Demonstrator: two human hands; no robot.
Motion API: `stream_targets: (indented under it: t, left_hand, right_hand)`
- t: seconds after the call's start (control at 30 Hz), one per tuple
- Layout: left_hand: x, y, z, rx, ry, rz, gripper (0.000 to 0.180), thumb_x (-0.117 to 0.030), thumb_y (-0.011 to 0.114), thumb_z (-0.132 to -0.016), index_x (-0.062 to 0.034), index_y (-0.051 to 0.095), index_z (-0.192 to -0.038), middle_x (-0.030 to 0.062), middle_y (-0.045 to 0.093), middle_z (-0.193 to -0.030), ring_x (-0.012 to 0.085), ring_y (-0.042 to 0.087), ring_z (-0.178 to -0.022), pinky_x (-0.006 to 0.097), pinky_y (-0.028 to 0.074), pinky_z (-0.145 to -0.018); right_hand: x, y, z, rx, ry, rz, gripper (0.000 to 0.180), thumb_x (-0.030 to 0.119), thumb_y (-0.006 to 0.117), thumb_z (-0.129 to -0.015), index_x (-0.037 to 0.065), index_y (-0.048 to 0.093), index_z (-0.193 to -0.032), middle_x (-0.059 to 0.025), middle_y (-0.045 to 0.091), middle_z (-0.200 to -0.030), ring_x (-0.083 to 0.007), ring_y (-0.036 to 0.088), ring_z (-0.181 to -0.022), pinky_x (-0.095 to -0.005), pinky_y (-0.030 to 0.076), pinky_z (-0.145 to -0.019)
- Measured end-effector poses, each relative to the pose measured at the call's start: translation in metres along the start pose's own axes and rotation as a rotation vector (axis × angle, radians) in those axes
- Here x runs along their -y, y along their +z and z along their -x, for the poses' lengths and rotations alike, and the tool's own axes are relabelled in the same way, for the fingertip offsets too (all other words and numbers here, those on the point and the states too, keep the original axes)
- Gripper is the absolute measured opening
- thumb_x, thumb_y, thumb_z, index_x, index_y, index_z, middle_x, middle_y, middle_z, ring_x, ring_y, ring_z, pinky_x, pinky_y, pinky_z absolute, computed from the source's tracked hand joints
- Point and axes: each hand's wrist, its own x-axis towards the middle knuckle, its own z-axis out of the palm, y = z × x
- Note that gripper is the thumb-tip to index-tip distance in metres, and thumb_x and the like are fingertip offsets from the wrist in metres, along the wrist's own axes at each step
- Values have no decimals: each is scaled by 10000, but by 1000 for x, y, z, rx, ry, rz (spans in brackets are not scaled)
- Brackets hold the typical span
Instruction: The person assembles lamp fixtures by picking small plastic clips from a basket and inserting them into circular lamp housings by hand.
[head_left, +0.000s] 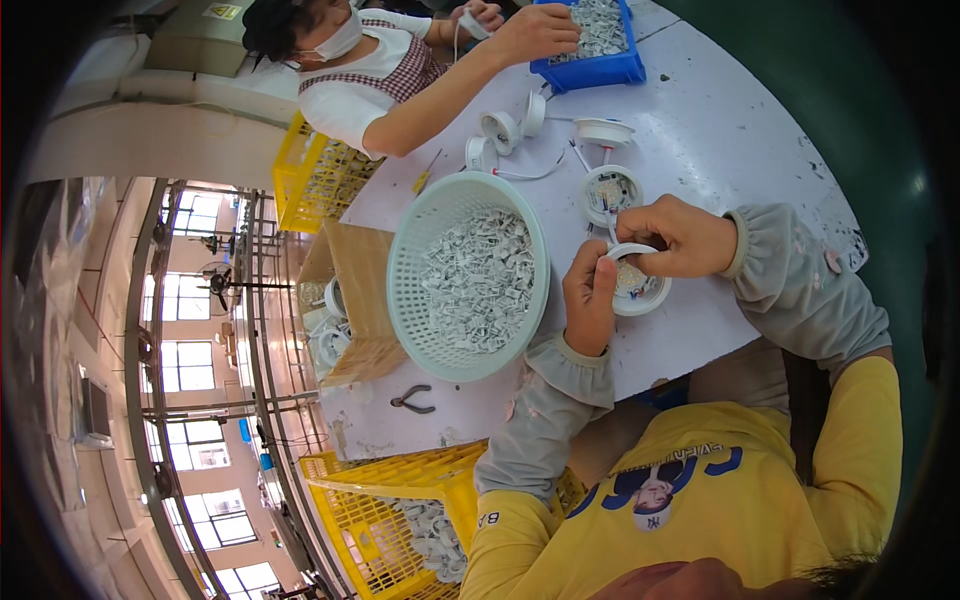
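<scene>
1. Lamp (643,290): located right of the basket (407,262).
2. Left hand (589,292): fingers grasp the lamp's left rim.
3. Right hand (684,238): fingers bend over its upper rim; cannot tell what they pinch.

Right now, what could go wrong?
The round white housing between left hand and right hand might slip and hit the open housing beyond.
The left sleeve, beside the green basket, could spill its small parts.
The pliers, near the edge of the table, might get knocked off.
</scene>
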Motion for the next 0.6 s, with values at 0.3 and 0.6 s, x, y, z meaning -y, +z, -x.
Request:
stream_targets:
  t: [0.3,0.6]
  left_hand:
    - [-5,3,1,8,8,-79,366,-346,374,-942,-14,479,-829,-21,398,-699,44,339,-654,195,282,-568]
    - [-2,2,1,36,21,-27,370,-360,372,-937,-17,467,-838,-13,425,-721,45,358,-660,194,295,-575]
  right_hand:
    - [-5,3,0,-16,-20,2,125,93,593,-685,12,505,-722,-38,421,-493,-87,359,-446,-254,296,-424]
    - [-2,3,1,-15,-21,-21,126,96,591,-687,10,513,-735,-37,416,-500,-84,358,-456,-257,293,-426]
